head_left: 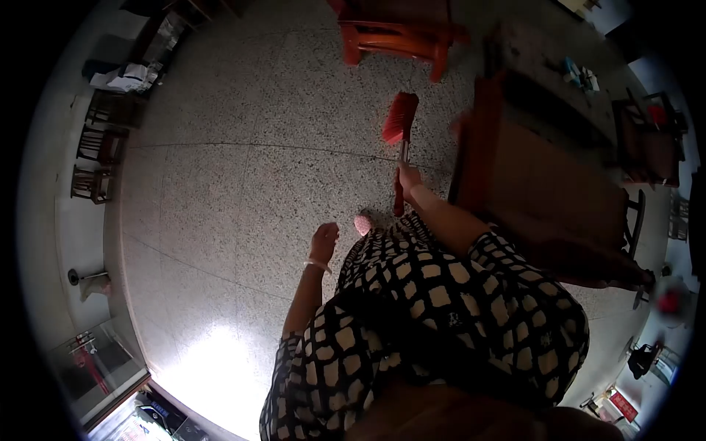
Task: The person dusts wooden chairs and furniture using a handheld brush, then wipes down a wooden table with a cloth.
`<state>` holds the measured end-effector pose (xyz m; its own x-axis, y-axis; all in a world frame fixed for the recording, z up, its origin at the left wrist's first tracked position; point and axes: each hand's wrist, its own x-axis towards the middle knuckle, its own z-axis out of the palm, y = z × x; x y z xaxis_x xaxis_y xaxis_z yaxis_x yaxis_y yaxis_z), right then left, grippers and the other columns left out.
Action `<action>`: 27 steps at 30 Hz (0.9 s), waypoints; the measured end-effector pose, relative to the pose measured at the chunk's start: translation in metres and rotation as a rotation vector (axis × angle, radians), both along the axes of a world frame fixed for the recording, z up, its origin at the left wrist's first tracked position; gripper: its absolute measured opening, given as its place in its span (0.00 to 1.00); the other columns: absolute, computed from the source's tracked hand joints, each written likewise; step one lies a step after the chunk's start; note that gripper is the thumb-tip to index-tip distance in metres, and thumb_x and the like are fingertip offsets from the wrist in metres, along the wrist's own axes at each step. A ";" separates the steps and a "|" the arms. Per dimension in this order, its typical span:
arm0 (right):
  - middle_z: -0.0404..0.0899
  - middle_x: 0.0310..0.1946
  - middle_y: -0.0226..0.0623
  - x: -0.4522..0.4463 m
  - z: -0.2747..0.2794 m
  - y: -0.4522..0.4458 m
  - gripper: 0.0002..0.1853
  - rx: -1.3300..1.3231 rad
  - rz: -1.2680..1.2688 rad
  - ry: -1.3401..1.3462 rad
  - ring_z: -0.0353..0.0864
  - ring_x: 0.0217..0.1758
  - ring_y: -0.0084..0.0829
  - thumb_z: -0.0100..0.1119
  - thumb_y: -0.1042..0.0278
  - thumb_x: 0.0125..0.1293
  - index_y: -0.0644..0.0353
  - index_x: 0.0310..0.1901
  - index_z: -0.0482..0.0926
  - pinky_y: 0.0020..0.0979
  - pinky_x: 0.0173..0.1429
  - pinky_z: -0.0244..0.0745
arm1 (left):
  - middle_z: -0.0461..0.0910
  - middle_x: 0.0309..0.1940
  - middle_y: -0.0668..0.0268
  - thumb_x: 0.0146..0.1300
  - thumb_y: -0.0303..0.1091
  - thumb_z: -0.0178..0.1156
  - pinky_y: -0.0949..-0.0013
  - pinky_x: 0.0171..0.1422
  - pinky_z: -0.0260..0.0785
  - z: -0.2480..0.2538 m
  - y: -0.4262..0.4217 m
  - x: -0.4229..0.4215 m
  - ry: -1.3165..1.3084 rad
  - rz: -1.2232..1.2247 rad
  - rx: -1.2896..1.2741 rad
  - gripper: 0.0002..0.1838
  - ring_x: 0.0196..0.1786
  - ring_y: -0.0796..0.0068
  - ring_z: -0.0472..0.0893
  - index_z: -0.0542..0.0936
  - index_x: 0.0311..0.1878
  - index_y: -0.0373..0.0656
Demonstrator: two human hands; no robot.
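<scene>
A hand brush (401,119) with red bristles and a dark red handle points away from me above the speckled floor. My right hand (409,178) is closed around its handle, and the handle's end sticks out below my fist. To the left, my left hand (324,241) hangs low over the floor with its fingers curled in and nothing visible in them. A light band circles that wrist. Between my hands, the tip of a pink patterned shoe (362,224) shows below my black-and-beige patterned clothing.
A large wooden seat (544,169) stands close on my right. Ahead is a reddish wooden stool or small table (393,37). Wooden chairs (99,147) line the left wall, above a glass-sided case (110,360). Bright light glares on the floor (220,360) at lower left.
</scene>
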<state>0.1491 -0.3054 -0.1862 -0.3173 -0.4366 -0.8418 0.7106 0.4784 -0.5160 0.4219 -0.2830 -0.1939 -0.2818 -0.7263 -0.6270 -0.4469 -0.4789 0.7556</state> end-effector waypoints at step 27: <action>0.58 0.12 0.31 -0.066 -0.028 -0.265 0.09 -0.188 -0.386 -0.612 0.57 0.13 0.25 0.41 0.70 0.58 0.61 0.22 0.60 0.29 0.25 0.68 | 0.68 0.16 0.69 0.58 0.40 0.48 0.81 0.20 0.57 0.090 -0.263 -0.212 0.202 0.024 0.183 0.13 0.15 0.82 0.64 0.69 0.33 0.37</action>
